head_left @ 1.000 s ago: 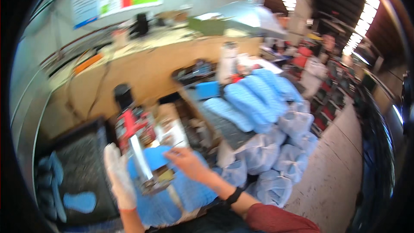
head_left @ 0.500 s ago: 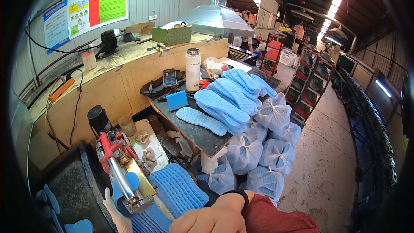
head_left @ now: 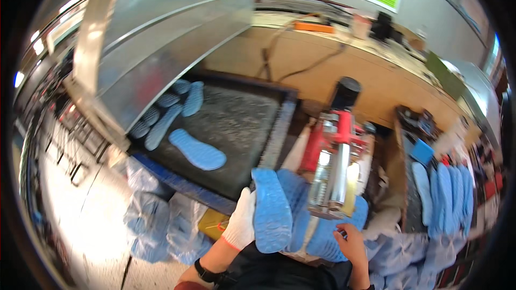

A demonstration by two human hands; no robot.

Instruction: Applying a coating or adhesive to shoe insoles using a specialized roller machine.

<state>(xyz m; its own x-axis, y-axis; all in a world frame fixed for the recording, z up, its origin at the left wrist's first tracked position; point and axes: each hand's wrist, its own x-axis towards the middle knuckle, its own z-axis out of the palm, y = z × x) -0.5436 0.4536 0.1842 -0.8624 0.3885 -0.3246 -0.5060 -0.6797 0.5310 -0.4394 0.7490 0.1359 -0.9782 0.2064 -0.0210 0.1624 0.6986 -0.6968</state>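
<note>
My left hand [head_left: 241, 220], in a white glove, is closed on the edge of a light blue insole [head_left: 272, 212]. The insole is held up with its broad face showing, left of the red press [head_left: 341, 145] with its silver cylinder. Stacks of ridged blue insoles [head_left: 328, 239] lie under and beside the press. My bare right hand [head_left: 351, 244] is at the right stack, just below the press head, its fingers apart and nothing visible in them. Whether its fingertips touch the stack is unclear. On the black bench surface [head_left: 236, 123] beyond my left hand lies a single blue insole [head_left: 197, 150].
More insoles [head_left: 171, 118] lie by the sheet-metal hood [head_left: 177, 32] at the left. Bags of insoles [head_left: 148, 225] stand on the floor, with others [head_left: 400, 258] at the right. Blue insoles [head_left: 443, 196] also cover the right side table. An orange object [head_left: 314, 27] sits on the back ledge.
The view has swung left toward the black bench. My left hand has moved out from beside the press and now holds up an insole. My right hand's fingers now show apart near the stack.
</note>
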